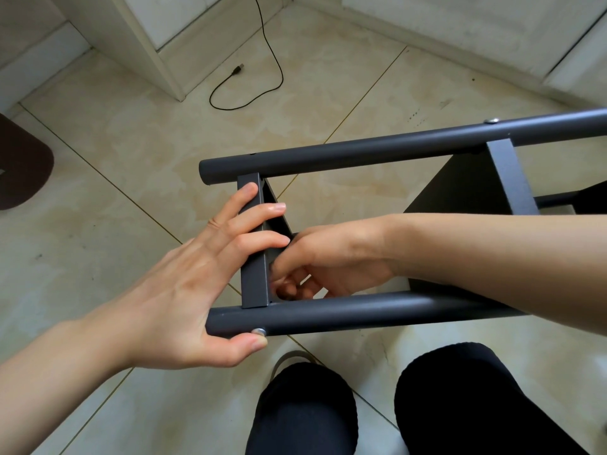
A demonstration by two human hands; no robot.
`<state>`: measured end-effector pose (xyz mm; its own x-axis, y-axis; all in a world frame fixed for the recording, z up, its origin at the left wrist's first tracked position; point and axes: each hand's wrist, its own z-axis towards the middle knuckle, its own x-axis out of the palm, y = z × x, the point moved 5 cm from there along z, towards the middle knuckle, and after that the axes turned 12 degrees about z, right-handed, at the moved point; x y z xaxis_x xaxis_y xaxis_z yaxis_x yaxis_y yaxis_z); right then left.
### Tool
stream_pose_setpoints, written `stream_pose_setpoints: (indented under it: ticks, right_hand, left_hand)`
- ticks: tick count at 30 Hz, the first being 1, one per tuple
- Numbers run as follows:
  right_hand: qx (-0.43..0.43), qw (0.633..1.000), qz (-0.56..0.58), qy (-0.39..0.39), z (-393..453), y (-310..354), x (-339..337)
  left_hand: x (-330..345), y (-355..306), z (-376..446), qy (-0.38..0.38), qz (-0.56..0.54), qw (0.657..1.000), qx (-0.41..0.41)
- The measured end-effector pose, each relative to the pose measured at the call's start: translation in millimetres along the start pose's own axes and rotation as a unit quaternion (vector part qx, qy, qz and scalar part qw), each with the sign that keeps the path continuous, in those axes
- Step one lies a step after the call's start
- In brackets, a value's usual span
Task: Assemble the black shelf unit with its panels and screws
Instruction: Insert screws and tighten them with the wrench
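Beige marbled floor tiles (138, 152) with thin gold-coloured joints fill the view, meeting white cabinet bases (157, 37) along the far edge. From 12 o'clock a black cable (277, 65) trails down onto the tiles and loops round to a loose plug end. At 9 o'clock a dark brown mat (23, 165) shows at the frame's border, and at 6 o'clock the person's knees (371, 405) in black fabric rise from below.

Lying on its side at centre, the black shelf unit (377, 152) has two round tubes whose long axis runs from about 9 o'clock toward 3 o'clock, the open tube ends pointing to 9. A flat end panel (253, 257) bridges the tubes crosswise near those ends; a second panel (510, 178) crosses farther toward 3 o'clock.

Spread wide, the left hand (184, 290) lays its fingers across the end panel while its thumb presses up under the near tube, right beside a silver screw (259, 331). Reaching in from 3 o'clock between the tubes, the right hand (325, 261) has its fingers curled against the inner face of the end panel; what they pinch, if anything, cannot be made out. Another screw head (491, 120) sits on the far tube.
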<state>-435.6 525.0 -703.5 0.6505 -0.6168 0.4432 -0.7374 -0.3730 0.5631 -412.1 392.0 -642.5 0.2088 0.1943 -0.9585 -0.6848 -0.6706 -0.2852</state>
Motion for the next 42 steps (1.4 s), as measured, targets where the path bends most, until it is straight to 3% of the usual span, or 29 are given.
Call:
stream_pose_setpoints:
  ticks: [7, 42]
  right_hand:
    - [-0.005, 0.999, -0.044, -0.004, -0.3, 0.6, -0.9]
    - [-0.034, 0.999, 0.015, 0.03, 1.6, 1.6, 3.5]
  left_hand:
    - [-0.2, -0.6, -1.0, -0.001, 0.001, 1.0, 0.001]
    - [0.1, 0.1, -0.8, 0.001, -0.001, 1.0, 0.003]
